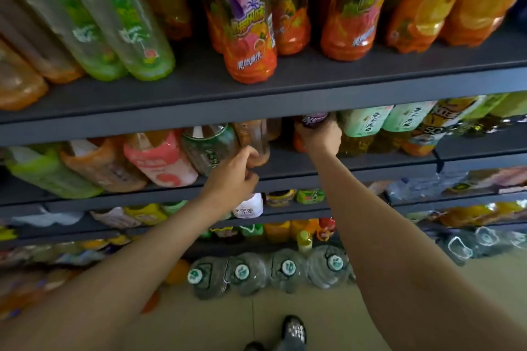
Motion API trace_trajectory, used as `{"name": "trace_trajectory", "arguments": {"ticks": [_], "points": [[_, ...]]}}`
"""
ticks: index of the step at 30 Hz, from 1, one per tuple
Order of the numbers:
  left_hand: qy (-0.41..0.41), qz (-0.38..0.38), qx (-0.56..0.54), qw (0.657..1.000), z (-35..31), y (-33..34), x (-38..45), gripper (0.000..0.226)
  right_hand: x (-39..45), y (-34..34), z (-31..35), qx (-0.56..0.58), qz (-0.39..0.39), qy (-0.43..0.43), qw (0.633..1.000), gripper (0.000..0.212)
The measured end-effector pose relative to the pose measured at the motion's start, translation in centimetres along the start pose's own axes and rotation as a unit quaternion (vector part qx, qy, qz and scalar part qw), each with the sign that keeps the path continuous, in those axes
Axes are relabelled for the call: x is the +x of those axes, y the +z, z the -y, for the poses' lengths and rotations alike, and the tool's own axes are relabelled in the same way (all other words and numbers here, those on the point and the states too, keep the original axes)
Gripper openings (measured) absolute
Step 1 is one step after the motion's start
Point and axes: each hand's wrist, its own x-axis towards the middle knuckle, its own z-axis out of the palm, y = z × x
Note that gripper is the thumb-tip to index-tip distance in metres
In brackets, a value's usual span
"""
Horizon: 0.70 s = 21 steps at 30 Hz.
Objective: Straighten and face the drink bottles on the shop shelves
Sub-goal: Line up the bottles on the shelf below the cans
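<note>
Both my hands reach into the second dark shelf (356,167). My left hand (232,177) pinches the base of a brown tea bottle (255,134) at the shelf's front edge. My right hand (319,137) grips a dark bottle with a purple label and orange base (309,122), further right and deeper under the upper shelf. Left of the brown bottle stand a green-labelled bottle (209,148), a pink bottle (159,159), an amber bottle (102,165) and a light green one (48,172). Pale green tea bottles (362,122) stand right of my right hand.
The top shelf (256,100) carries tall green, purple-orange and orange bottles. Lower shelves hold more small drinks. Several large water jugs (265,271) stand on the beige floor. My shoe (293,330) shows at the bottom.
</note>
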Motion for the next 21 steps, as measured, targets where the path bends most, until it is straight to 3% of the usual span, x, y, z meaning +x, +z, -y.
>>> {"name": "trace_trajectory", "arguments": {"ticks": [6, 11, 13, 16, 18, 21], "points": [[-0.051, 0.066, -0.032, 0.996, -1.1, 0.4, -1.8, 0.037, -5.0, -2.1, -2.6, -0.037, 0.063, -0.092, 0.993, 0.065], [-0.009, 0.082, -0.073, 0.994, -3.2, -0.6, -4.1, 0.048, -9.9, -5.9, -4.2, -0.162, 0.151, -0.184, 0.958, 0.064], [0.047, 0.074, -0.107, 0.990, -4.0, -1.4, -4.8, 0.054, -11.4, -7.6, -4.0, -0.195, 0.160, -0.218, 0.943, 0.066], [0.139, 0.057, -0.149, 0.977, -6.3, -3.3, -5.5, 0.067, -12.7, -10.4, -1.5, -0.193, 0.133, -0.277, 0.932, 0.065], [0.168, 0.005, -0.201, 0.965, -8.4, -5.0, -5.6, 0.070, -13.0, -12.3, 1.3, -0.153, 0.093, -0.307, 0.935, 0.060], [0.179, -0.072, -0.274, 0.942, -11.4, -7.9, -5.2, 0.054, -13.3, -14.3, 6.3, -0.054, 0.033, -0.338, 0.939, 0.070]]}}
